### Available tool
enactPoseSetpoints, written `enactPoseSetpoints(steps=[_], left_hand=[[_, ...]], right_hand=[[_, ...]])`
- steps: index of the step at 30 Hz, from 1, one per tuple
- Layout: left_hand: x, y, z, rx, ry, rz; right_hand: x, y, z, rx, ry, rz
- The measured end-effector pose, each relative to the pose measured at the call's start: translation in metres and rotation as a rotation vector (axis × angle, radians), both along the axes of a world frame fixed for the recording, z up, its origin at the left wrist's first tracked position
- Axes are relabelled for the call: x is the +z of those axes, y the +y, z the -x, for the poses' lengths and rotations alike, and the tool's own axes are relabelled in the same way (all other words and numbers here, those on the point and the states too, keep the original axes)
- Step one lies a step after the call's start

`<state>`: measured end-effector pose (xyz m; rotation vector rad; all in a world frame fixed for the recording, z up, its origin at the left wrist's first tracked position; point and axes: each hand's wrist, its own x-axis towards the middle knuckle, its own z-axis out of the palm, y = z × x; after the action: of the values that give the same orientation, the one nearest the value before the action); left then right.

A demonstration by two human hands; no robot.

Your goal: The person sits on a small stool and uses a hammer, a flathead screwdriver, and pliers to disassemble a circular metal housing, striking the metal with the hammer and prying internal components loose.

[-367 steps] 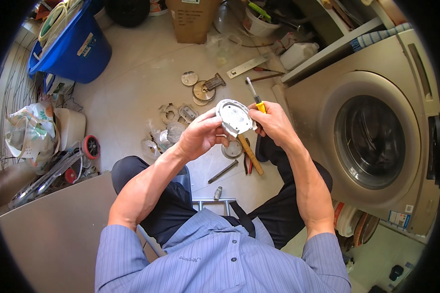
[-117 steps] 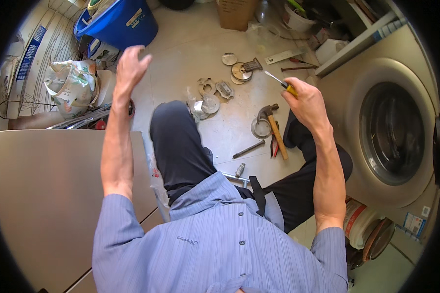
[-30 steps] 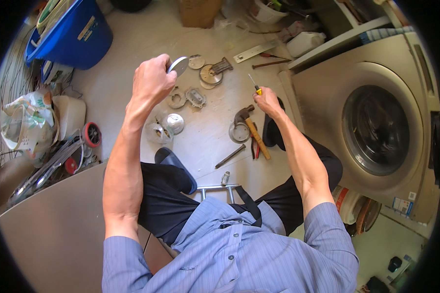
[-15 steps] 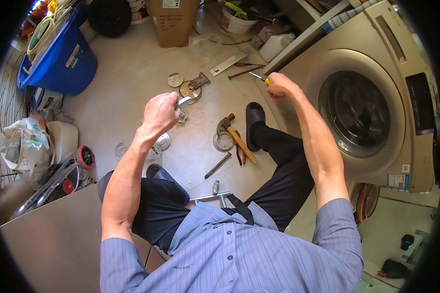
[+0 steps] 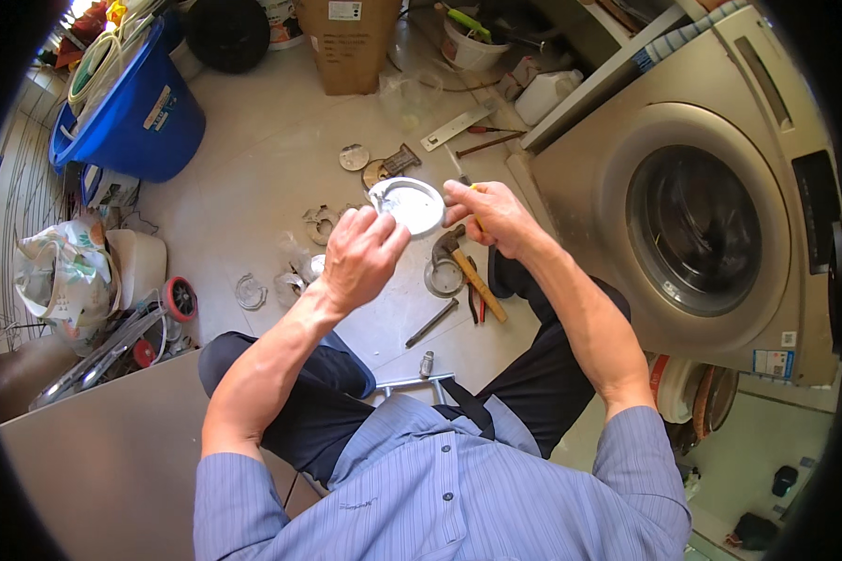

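Observation:
My left hand [image 5: 363,254] grips a round, shallow white part [image 5: 413,208] with a raised rim, its hollow face turned up. Close to its right side, my right hand [image 5: 498,219] is closed around a yellow-handled screwdriver [image 5: 457,164], its pale metal end pointing up and away; most of the handle is hidden by my fingers. Below on the floor, a wooden-handled hammer [image 5: 479,282] rests over a round metal piece [image 5: 442,279]. Beside it are red-handled pliers [image 5: 475,301] and a metal rod [image 5: 431,323].
Metal discs [image 5: 354,157] and ring-shaped parts [image 5: 321,224] lie beyond my left hand. A washing machine [image 5: 617,187] stands at right, a blue tub [image 5: 150,136] at far left, a cardboard box [image 5: 346,51] at the back. A wheeled metal frame [image 5: 140,327] is at left.
Both hands have come together in front of me: the right moved left with the screwdriver, the left moved right and nearer. The white part now shows its hollow face. The view shifted slightly.

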<state>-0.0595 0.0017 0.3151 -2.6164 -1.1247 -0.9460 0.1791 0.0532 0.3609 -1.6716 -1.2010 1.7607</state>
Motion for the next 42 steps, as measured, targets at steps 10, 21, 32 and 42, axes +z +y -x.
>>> enactPoseSetpoints(steps=[10,21,32,42], left_hand=[[-0.014,-0.019,0.004,-0.049,-0.106,0.081],[-0.011,-0.016,0.012,0.189,-1.351,1.558],[-0.018,-0.015,0.013,0.118,-1.182,1.598],[-0.017,-0.026,0.004,-0.073,-1.411,1.717]], right_hand=[[-0.016,-0.010,0.011,-0.048,0.193,-0.146],[-0.016,-0.020,0.014,-0.083,0.148,-0.152],[-0.018,-0.012,0.007,0.094,0.009,-0.186],[-0.019,-0.012,0.005,0.158,0.059,-0.198]])
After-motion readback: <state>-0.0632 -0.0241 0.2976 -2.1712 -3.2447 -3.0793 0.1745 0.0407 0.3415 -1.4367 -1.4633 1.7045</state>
